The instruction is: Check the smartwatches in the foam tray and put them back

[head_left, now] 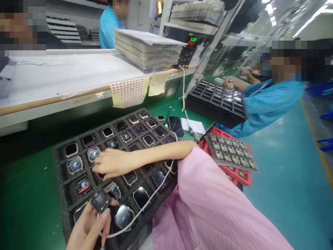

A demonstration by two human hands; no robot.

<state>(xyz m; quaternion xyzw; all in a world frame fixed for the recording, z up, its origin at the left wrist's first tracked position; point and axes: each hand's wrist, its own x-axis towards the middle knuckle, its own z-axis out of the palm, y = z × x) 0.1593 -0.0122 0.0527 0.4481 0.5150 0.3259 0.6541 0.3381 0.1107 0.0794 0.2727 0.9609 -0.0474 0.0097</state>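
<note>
My left hand is closed around a small black square device, held above the near left part of the tray; a white cable loops close by this hand. My right hand reaches across the black foam tray, its fingers bent down over a purple-rimmed smartwatch, most of which the hand covers. Rows of smartwatch bodies without straps fill the tray compartments. A silver smartwatch lies just beyond my right fingers, and its screen is lit, as is that of an orange-marked smartwatch.
A phone and white paper lie behind the tray. To the right are a stacked black tray and a clear tray of parts on red trays. A co-worker in blue sits at right. A shelf runs across the back.
</note>
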